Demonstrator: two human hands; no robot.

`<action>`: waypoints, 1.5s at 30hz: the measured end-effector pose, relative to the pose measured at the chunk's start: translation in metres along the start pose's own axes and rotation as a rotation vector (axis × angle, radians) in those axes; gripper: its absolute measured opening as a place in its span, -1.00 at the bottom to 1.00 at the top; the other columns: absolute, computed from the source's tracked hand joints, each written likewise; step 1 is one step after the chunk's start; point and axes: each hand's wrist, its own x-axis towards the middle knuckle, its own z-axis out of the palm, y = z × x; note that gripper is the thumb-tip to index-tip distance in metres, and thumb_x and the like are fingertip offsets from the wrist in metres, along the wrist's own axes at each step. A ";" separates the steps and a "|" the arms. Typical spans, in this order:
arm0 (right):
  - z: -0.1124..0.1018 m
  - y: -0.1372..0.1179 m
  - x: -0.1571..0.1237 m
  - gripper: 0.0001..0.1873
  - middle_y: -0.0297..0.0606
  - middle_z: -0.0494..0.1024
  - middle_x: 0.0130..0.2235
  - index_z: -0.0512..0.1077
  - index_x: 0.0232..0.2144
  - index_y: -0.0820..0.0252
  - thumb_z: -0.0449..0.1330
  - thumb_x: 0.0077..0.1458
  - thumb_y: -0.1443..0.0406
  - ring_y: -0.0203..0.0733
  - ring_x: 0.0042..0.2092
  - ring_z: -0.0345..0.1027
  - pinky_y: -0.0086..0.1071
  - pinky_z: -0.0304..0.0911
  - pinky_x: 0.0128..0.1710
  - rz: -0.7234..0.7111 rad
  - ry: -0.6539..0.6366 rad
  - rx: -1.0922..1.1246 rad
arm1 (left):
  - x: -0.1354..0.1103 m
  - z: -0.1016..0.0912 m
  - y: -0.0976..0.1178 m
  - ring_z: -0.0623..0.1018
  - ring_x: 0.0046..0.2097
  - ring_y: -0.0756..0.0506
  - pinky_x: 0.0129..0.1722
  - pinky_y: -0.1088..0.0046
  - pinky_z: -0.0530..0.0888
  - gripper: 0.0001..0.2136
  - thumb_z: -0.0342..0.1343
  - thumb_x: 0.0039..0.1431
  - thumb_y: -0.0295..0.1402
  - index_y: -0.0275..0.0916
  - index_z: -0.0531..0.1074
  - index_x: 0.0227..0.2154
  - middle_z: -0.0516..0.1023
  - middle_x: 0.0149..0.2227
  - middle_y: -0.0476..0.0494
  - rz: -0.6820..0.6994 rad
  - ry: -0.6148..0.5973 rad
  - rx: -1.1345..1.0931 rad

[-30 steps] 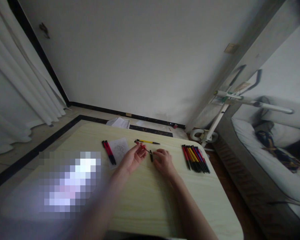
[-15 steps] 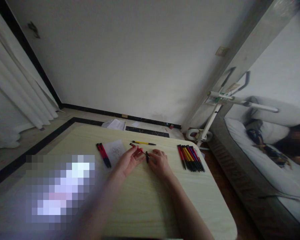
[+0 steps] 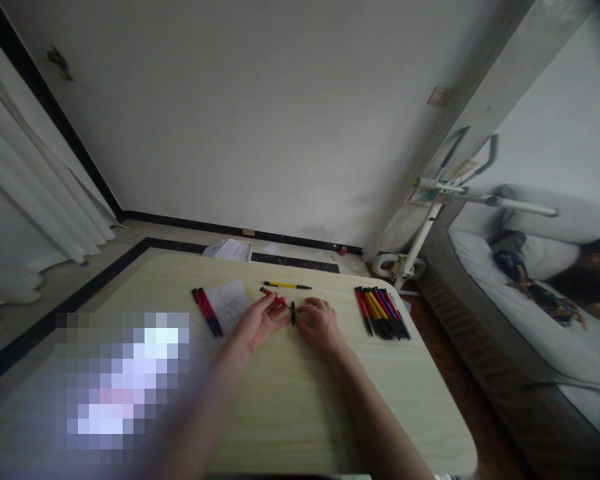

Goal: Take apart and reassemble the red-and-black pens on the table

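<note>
My left hand (image 3: 259, 323) is closed on a red pen barrel (image 3: 279, 301), pinched between thumb and fingers. My right hand (image 3: 322, 325) is curled closed around a short black pen piece (image 3: 293, 313), which stands near the left fingertips. A thin line seems to join the two parts, but it is too small to make out. Just beyond my hands lies a yellow and black pen (image 3: 286, 285). Left of them, two red and black pens (image 3: 207, 312) rest beside a sheet of paper with a line drawing (image 3: 230, 303).
Several red, yellow and blue pens (image 3: 381, 313) lie in a row on the right of the wooden table (image 3: 280, 413). A blurred-out bright patch (image 3: 125, 380) covers the table's left. Beyond stand exercise equipment (image 3: 423, 240) and a sofa (image 3: 480, 320) with a person on it.
The view has shifted very slightly. Both hands keep nearly the same place and hold on the pen parts.
</note>
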 end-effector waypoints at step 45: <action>-0.002 0.015 0.004 -0.93 -0.21 0.41 -0.26 0.42 -0.43 0.20 0.14 -0.04 0.39 -0.17 -0.18 0.22 -0.32 0.12 -0.16 -0.106 0.070 0.061 | 0.002 -0.003 0.002 0.52 -0.31 -0.06 -0.12 0.12 0.36 -0.93 0.04 0.06 -0.50 -0.33 0.39 -0.38 0.52 -0.36 -0.16 -0.009 0.014 -0.016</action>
